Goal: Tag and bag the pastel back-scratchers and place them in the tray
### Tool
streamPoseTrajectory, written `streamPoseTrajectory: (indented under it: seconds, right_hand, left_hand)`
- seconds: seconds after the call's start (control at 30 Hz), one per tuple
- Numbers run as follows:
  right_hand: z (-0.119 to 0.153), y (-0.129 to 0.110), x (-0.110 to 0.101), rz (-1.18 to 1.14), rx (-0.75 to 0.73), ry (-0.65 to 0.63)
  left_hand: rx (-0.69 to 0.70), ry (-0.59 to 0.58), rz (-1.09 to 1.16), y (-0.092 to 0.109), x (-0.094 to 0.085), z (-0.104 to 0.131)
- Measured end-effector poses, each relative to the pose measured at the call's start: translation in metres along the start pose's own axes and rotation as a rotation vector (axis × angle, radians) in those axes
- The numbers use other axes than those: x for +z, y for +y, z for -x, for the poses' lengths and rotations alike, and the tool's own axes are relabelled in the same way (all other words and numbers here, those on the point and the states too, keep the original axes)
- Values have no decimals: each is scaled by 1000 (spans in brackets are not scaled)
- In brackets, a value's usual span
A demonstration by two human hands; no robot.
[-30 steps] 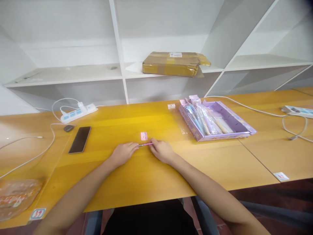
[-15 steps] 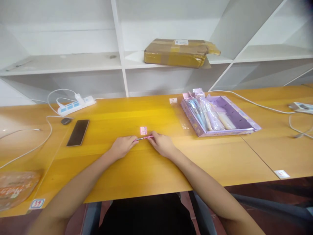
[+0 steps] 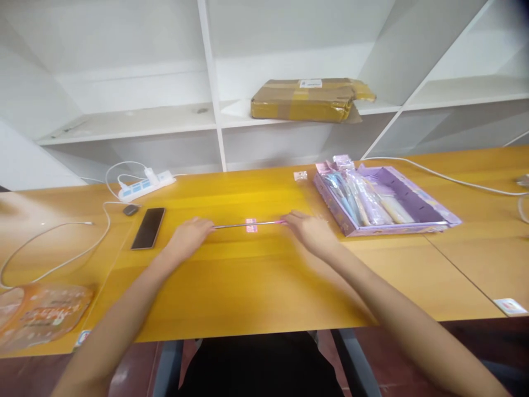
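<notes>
Stretched between my hands is a thin telescopic rod [image 3: 231, 225] with a bare metal middle and pink at its ends. My left hand [image 3: 190, 238] is closed on the left end and my right hand [image 3: 311, 231] pinches the pink right end. A small pink card [image 3: 251, 229] lies on the table behind the rod, which crosses it in my view. What sits inside each grip is hidden by my fingers.
A purple tray [image 3: 450, 220] with several wrapped items stands to the right. Left are a phone [image 3: 147, 228], a power strip [image 3: 149, 186], white cables and an orange-printed plastic bag [image 3: 45, 317]. A taped cardboard box [image 3: 303, 102] rests on the shelf behind.
My hands have moved apart, left and right, and the rod between them has drawn out much longer, showing more metal. The view has shifted slightly.
</notes>
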State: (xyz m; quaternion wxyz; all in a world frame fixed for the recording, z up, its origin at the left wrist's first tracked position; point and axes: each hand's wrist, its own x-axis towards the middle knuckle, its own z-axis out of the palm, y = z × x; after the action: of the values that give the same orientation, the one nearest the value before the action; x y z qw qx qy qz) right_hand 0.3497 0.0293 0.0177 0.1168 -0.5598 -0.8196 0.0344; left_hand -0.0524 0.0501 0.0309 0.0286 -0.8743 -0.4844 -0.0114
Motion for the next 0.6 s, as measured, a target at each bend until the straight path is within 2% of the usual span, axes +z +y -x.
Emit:
streamPoseTrajectory:
  seconds: [0.13, 0.2, 0.27, 0.33, 0.43, 0.6]
  right_hand:
    - [50, 93, -38, -41, 59, 191]
    - [81, 130, -48, -55, 93, 291]
    - [108, 151, -48, -88, 109, 284]
    - [129, 156, -41, -128, 170, 277]
    - [150, 149, -23, -236, 326, 285]
    - [170, 141, 2, -447, 585, 329]
  left_hand:
    - [-106, 116, -43, -63, -31, 55]
    - [-129, 141, -5, -74, -33, 83]
    - [-103, 105, 68, -68, -25, 103]
    - [-64, 78, 127, -51, -10, 116]
    - [-76, 126, 157, -32, 10, 128]
    - [-93, 177, 205, -30, 23, 140]
